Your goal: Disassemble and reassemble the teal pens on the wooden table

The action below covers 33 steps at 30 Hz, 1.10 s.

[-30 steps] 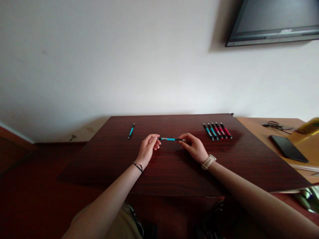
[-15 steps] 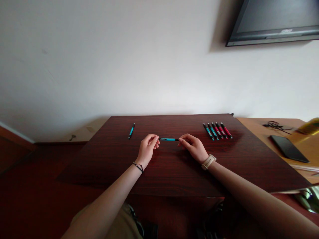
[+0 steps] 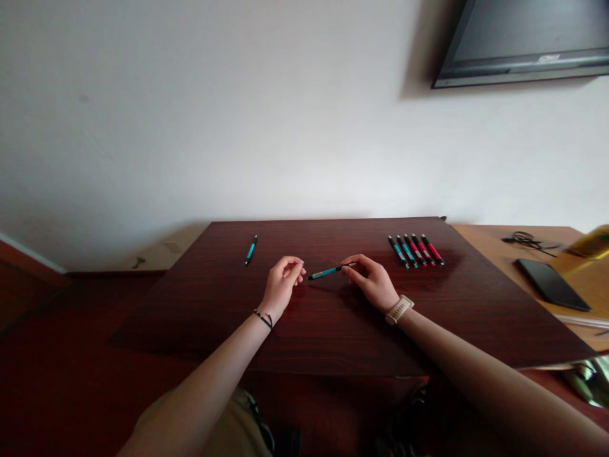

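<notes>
My right hand (image 3: 373,279) pinches the right end of a teal and black pen (image 3: 326,272) just above the dark wooden table (image 3: 333,336). The pen slopes down to the left, and its free tip stops just short of my left hand (image 3: 281,282). That hand rests on the table with fingertips curled together, apart from the pen, and nothing shows in them. A second teal pen (image 3: 250,249) lies alone at the far left. A row of several teal and red pens (image 3: 415,250) lies at the far right of the table.
A lighter wooden desk adjoins on the right, holding a black phone (image 3: 549,284), a dark tangle of cord (image 3: 523,239) and a yellow object (image 3: 594,242). A dark screen (image 3: 523,38) hangs on the white wall behind.
My left hand has let go of the pen's left end. The pen, level between both hands before, now tilts down to the left, held by the right hand alone.
</notes>
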### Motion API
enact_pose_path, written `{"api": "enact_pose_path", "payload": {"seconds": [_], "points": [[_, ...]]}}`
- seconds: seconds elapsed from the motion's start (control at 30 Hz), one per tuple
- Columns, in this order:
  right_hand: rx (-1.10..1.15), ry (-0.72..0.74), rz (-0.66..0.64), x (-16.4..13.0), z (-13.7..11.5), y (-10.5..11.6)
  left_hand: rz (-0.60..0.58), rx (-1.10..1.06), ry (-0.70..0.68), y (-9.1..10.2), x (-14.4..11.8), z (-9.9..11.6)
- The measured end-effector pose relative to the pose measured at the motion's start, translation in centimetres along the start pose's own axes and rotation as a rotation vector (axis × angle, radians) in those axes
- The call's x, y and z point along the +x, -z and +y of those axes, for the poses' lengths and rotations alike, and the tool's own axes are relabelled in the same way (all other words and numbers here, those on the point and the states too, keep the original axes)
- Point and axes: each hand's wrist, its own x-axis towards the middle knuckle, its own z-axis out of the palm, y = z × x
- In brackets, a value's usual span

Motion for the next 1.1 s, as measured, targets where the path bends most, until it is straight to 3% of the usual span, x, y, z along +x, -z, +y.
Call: {"api": "enact_pose_path", "payload": {"seconds": [0.23, 1.1], "points": [[0.094, 0.002, 0.026, 0.03, 0.21, -0.08, -0.086, 0.028, 0.017, -0.10, -0.16, 0.30], [0.105, -0.004, 0.020, 0.15, 0.51, -0.11, -0.074, 0.040, 0.033, -0.10, -0.19, 0.64]]}}
